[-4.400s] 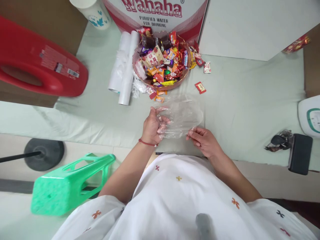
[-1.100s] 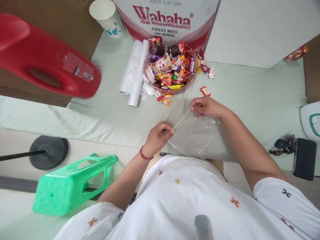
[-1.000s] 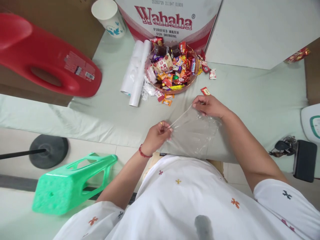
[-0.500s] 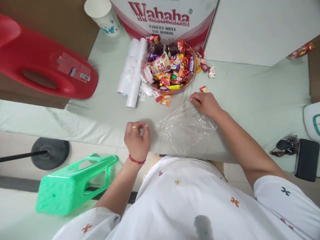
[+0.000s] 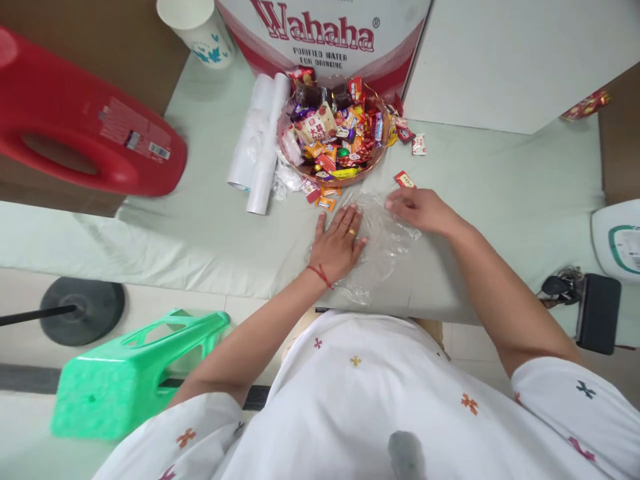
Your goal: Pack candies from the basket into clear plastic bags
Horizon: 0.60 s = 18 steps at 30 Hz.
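Note:
A clear plastic bag (image 5: 383, 250) lies crumpled on the pale green tablecloth near the front edge. My left hand (image 5: 339, 245) rests flat on its left part, fingers spread. At the bag's upper right corner, my right hand (image 5: 414, 208) pinches the plastic between thumb and fingers. Just above that hand is a small red wrapped candy (image 5: 404, 180). Beyond both hands stands a glass bowl (image 5: 330, 181) heaped with wrapped candies. Two orange-wrapped candies (image 5: 326, 203) lie between the bowl and my left hand.
White rolls (image 5: 263, 150) lie left of the bowl, beside a paper cup (image 5: 200, 33) and a red jug (image 5: 95, 127). A Wahaha box (image 5: 330, 40) stands behind. Keys (image 5: 561, 285) and a black phone (image 5: 600, 313) are at right. A green stool (image 5: 100, 393) is at lower left.
My left hand has moved right and up from beside the bag onto it, its fingers uncurling. The bag now lies flatter. My right hand still grips its corner, slightly lower.

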{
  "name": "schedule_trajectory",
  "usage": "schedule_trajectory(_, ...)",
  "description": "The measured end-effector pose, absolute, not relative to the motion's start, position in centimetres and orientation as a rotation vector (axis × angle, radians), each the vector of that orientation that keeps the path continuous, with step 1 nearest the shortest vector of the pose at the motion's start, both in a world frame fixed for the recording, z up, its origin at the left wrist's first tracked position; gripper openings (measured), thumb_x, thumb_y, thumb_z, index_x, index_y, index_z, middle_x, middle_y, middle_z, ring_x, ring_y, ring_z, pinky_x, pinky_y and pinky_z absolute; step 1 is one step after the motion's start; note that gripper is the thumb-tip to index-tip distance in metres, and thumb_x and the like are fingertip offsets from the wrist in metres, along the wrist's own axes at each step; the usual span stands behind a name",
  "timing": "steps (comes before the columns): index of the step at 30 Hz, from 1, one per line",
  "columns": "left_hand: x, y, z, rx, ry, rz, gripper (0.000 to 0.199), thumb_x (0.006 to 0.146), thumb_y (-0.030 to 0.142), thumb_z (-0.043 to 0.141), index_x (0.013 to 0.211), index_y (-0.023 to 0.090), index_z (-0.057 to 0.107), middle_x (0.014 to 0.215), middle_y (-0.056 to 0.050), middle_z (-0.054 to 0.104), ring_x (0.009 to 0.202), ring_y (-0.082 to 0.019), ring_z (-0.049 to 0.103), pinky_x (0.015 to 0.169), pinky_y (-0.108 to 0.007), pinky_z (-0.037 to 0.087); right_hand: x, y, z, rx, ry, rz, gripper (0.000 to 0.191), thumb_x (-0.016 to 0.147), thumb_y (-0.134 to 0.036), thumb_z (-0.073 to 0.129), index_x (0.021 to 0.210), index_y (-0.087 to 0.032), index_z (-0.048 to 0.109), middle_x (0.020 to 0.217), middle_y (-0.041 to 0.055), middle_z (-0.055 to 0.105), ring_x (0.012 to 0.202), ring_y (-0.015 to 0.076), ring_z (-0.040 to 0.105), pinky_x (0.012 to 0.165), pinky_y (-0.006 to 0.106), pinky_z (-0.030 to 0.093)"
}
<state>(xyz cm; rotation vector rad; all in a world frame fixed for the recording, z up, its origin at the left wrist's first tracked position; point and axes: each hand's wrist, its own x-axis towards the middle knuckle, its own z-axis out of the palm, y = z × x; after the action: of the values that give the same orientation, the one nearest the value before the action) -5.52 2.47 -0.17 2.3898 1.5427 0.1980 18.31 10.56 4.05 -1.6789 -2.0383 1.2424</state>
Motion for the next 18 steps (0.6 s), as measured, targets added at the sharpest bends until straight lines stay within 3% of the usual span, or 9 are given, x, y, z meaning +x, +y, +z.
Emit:
schedule_trajectory(4, -5.4, 2.2, 0.1, 2.343, 1.582, 0.152, 0.064, 0.107, 0.046, 0.029, 0.165, 0.018, 0.028, 0.172, -0.013, 0.026, 0.160, -0.028, 0.024, 0.130, -0.062, 0.001, 21.6, 7.5, 4.0, -1.746, -1.802, 1.649, 0.048, 0.064, -0.055, 0.084, 0.096, -0.020, 0.073, 0.070, -0.0004, 0.066, 0.060, 0.0133, 0.052, 0.058, 0.028, 0.036)
schedule_trajectory(7, -5.5, 2.4, 0.2, 2.349, 1.570, 0.145, 0.064, 0.108, 0.046, 0.028, 0.165, 0.018, 0.027, 0.172, -0.013, 0.025, 0.160, -0.027, 0.024, 0.129, -0.062, -0.001, 23.0, 6.2, 3.9, -1.773, -1.600, 1.630, 0.038, 0.064, -0.052, 0.083, 0.081, -0.019, 0.073, 0.070, 0.0002, 0.065, 0.064, 0.0133, 0.053, 0.061, 0.028, 0.038)
schedule_trajectory(11, -6.0, 2.5, 0.2, 2.385, 1.504, 0.148, 0.065, 0.108, 0.046, 0.028, 0.166, 0.018, 0.026, 0.172, -0.012, 0.026, 0.160, -0.027, 0.025, 0.129, -0.063, -0.002, 23.5, 5.7, 4.3, -1.780, -1.411, 1.506, 0.035, 0.067, -0.050, 0.085, 0.080, -0.018, 0.075, 0.070, 0.0002, 0.063, 0.066, 0.0125, 0.051, 0.062, 0.027, 0.037)
schedule_trajectory(15, -6.1, 2.4, 0.1, 2.371, 1.534, 0.166, 0.065, 0.108, 0.046, 0.028, 0.166, 0.018, 0.025, 0.172, -0.012, 0.028, 0.160, -0.027, 0.026, 0.130, -0.062, 0.000, 22.4, 4.1, 4.7, -1.809, -1.140, 1.521, 0.043, 0.071, -0.058, 0.082, 0.082, -0.018, 0.073, 0.071, 0.0011, 0.065, 0.051, 0.0071, 0.030, 0.048, 0.026, 0.022)
schedule_trajectory(18, -5.9, 2.4, 0.0, 2.349, 1.571, 0.179, 0.064, 0.108, 0.046, 0.027, 0.166, 0.019, 0.026, 0.172, -0.011, 0.028, 0.159, -0.026, 0.027, 0.130, -0.061, 0.001, 21.0, 1.4, 4.8, -1.747, -0.930, 1.690, 0.057, 0.074, -0.071, 0.075, 0.096, -0.018, 0.073, 0.089, 0.0079, 0.075, 0.047, 0.0059, 0.023, 0.043, 0.028, 0.013)
